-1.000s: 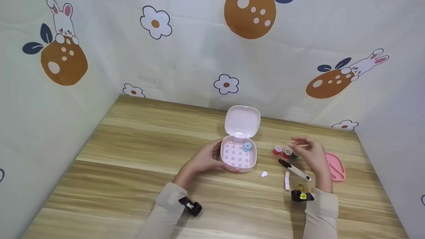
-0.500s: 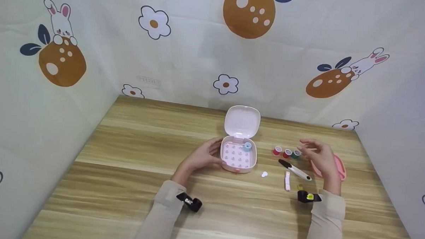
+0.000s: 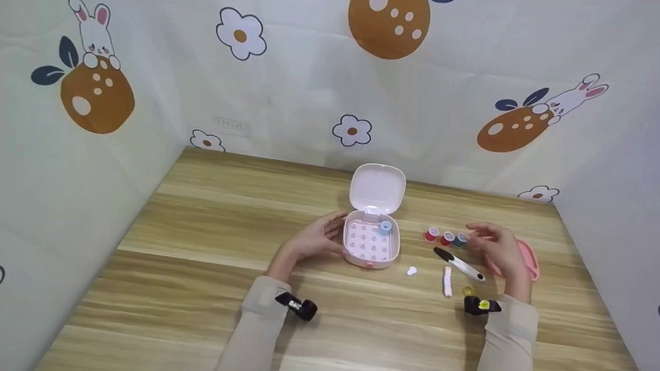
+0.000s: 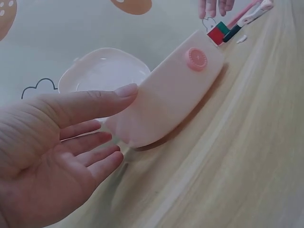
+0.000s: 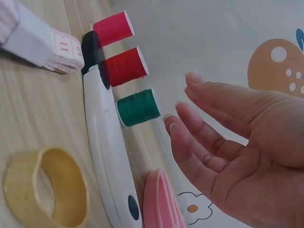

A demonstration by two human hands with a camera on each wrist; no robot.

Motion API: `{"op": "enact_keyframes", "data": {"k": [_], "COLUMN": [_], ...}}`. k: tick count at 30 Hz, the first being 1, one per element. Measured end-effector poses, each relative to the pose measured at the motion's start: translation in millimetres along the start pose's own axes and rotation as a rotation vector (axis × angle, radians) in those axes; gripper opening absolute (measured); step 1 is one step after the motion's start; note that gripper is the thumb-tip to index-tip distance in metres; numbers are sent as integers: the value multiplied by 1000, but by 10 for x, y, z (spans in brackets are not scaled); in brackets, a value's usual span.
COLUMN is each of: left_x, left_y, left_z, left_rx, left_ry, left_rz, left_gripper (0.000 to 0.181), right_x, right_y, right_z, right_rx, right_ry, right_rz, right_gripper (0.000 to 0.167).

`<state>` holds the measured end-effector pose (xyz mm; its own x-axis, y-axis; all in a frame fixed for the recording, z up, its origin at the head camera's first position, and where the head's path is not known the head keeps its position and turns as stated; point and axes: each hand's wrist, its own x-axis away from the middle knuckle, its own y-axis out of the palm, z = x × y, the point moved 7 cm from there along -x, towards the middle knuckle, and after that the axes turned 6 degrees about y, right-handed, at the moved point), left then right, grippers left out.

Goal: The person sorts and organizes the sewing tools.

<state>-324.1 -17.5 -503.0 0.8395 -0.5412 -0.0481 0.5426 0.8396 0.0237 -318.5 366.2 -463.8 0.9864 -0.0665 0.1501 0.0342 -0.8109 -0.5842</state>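
Left hand [image 4: 54,156], fingers loosely extended, thumb against a smooth, rounded pink box [image 4: 164,99]; right hand [image 5: 256,156], fingers relaxed, near a cylindrical green thread spool [image 5: 138,108].

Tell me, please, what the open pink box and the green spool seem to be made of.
Pink box: probably moulded plastic, smooth, with glossy highlights in its lid. Green spool: matte thread, its fine wound strands showing; pale end perhaps plastic.

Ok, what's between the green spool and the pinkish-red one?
The red spool stands between the green spool and the pinkish-red spool; both the right wrist and head views show it.
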Motion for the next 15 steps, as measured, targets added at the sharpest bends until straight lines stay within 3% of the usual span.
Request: {"op": "enact_keyframes", "data": {"k": [15], "left_x": [-8], "left_y": [31], "left_z": [-22], "left_rx": [26], "left_ry": [3], "left_rz": [-24], "left_gripper": [95], "right_x": [-6], "right_y": [33], "right_z": [91], "right_rx": [0], "right_ry": [45], "right_rz": [-26], "right_gripper": [44]}}
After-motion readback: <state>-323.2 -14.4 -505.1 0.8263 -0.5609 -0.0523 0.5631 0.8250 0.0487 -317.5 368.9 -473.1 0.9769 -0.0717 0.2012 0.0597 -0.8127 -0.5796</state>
